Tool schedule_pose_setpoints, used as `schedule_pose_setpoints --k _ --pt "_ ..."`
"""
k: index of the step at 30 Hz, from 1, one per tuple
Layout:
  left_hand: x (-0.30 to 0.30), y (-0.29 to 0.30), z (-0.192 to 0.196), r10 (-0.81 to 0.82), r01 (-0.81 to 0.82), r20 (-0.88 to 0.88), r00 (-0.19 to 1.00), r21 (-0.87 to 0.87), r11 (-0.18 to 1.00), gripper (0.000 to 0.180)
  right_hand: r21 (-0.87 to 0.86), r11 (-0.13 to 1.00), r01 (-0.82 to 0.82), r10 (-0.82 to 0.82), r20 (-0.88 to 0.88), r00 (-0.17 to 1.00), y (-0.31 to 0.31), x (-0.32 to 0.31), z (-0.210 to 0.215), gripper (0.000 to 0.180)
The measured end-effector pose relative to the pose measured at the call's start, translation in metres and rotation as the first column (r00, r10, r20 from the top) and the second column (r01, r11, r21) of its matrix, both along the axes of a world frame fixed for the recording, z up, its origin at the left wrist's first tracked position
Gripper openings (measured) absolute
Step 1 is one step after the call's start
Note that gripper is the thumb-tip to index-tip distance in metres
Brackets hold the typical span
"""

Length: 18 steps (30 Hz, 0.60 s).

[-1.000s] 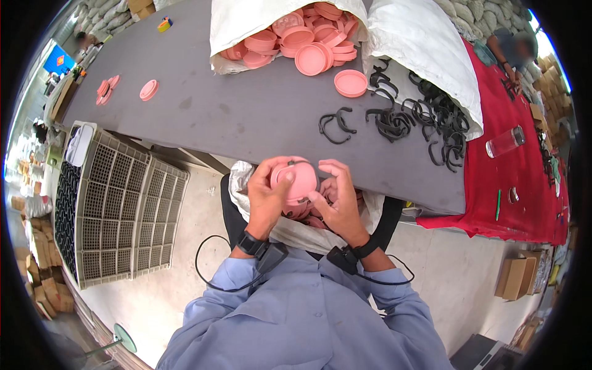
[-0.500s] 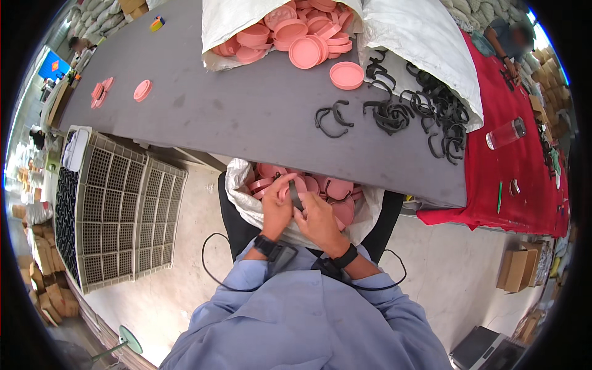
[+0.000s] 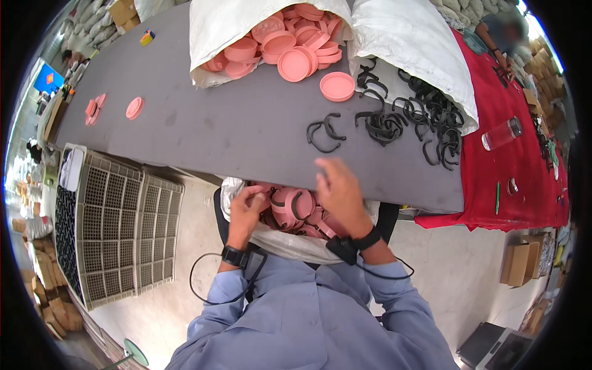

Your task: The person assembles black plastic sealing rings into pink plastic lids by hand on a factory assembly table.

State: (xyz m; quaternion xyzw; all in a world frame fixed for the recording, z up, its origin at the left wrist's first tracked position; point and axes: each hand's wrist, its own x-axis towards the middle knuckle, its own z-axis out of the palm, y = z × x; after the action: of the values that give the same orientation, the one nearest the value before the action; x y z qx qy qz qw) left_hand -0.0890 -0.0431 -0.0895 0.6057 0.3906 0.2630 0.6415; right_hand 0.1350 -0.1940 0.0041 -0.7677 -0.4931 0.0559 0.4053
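My left hand (image 3: 245, 213) hovers at the left side of the white sack (image 3: 290, 245) in my lap, fingers loosely curved and apart, holding nothing that I can see. Inside that sack lie pink round lid-like pieces (image 3: 284, 216), some with a black curved strip across them. My right hand (image 3: 343, 194) is raised over the table's near edge, fingers apart and somewhat blurred, with nothing visible in it. Beyond its fingertips, a few black curved handle-like strips (image 3: 325, 132) lie on the grey table (image 3: 228, 129).
On the table, one sack (image 3: 213, 31) spills pink round pieces (image 3: 295, 63); another sack (image 3: 404, 31) spills black strips (image 3: 383, 126). Plastic crates (image 3: 117, 228) stand at left. A clear bottle (image 3: 502, 133) lies on the red cloth (image 3: 441, 220), where another person (image 3: 502, 37) sits beyond.
My hands, together on a dark strip over the lap sack before, have parted. The right hand has moved up and rightward to the table edge; the left has moved left. A pink piece with a dark strip now shows in the sack.
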Motion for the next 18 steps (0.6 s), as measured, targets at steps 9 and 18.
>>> schedule_pose_setpoints --k 9,18 --pt "0.091 0.056 0.103 -0.084 0.106 -0.078 0.993 0.347 0.932 0.019 0.025 0.982 0.189 -0.183 0.41 0.893 0.096 0.156 -0.01 0.039" --pt "0.156 0.058 0.135 -0.074 0.246 -0.275 0.959 0.671 0.7 0.056 0.132 0.989 0.064 -0.099 0.281 0.955 0.083 0.158 0.0 0.02"
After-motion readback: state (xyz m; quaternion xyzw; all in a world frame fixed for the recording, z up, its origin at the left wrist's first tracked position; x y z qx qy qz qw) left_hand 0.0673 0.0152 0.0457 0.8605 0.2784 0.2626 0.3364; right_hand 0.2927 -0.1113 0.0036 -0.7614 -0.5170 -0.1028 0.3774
